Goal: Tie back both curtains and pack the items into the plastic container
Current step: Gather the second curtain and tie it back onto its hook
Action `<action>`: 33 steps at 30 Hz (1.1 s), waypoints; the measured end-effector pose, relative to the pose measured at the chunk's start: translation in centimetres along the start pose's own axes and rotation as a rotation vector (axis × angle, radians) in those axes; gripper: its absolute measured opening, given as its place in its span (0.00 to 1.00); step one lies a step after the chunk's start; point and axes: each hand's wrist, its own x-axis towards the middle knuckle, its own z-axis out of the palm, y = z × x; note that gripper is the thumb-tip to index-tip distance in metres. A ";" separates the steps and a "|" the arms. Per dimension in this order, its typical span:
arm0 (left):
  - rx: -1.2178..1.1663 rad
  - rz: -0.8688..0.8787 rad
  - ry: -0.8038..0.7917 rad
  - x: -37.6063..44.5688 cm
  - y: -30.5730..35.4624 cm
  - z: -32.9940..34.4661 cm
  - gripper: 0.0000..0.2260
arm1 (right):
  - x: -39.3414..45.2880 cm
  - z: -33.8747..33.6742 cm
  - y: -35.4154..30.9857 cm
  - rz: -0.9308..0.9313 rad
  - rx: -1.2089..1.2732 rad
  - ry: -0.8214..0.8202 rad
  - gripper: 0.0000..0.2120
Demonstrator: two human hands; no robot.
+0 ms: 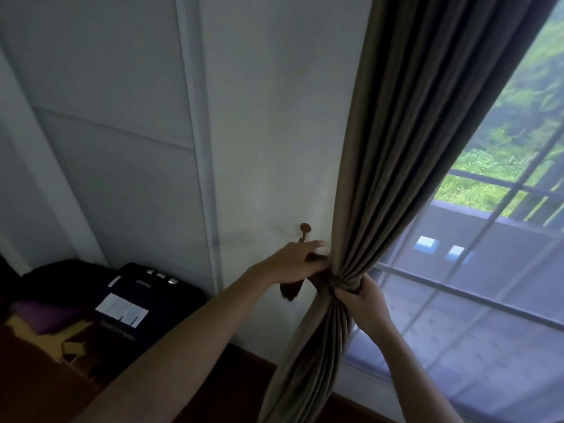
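1. Curtain [381,178] hangs right of centre, bunched at its waist in the lower middle of the frame.
2. Right hand [363,300] has a closed grip around the gathered folds.
3. Left hand [297,261] holds the dark tieback [291,290], fingers partly spread.
4. Best move, I'd say: keep the bunch tight and loop the tieback up onto the wall hook [305,230] just above.
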 end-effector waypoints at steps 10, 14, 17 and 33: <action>-0.456 -0.532 -0.218 2.6 -1.9 0.9 0.28 | -0.3 -0.1 -0.1 -0.008 0.015 -0.002 0.15; -0.820 -0.465 -0.231 1.8 -2.9 2.4 0.26 | -0.7 0.1 0.0 -0.019 0.035 0.026 0.15; -1.003 -0.410 -0.166 0.7 -3.9 4.0 0.23 | -1.3 0.8 0.2 -0.034 0.060 0.032 0.15; -1.113 -0.400 0.151 -5.1 -4.0 10.3 0.18 | -5.6 5.8 1.2 -0.253 -0.207 0.141 0.15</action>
